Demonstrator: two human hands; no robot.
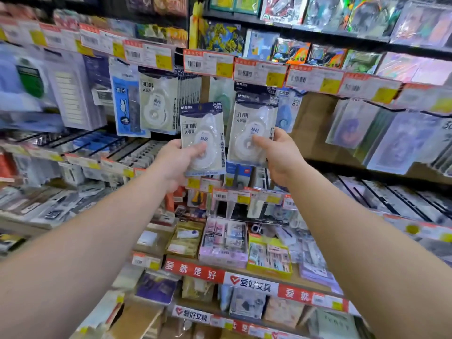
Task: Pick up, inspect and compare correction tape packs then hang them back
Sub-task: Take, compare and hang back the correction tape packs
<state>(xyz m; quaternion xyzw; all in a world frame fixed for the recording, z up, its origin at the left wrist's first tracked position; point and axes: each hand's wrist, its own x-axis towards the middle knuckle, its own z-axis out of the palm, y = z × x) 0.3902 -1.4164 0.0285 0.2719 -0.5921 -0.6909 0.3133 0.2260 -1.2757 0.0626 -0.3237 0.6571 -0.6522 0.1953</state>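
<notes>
My left hand [179, 159] pinches one correction tape pack [202, 139], thumb across its blister, fingers behind. My right hand [278, 155] grips a second pack [253, 129] the same way, up by the hanging stock [159, 104] under the price tags [208, 63]. Whether this second pack's top is already free of its hook is too blurred to say. To compare well, I should hold both level, faces toward me, thumbs clear of the print.
</notes>
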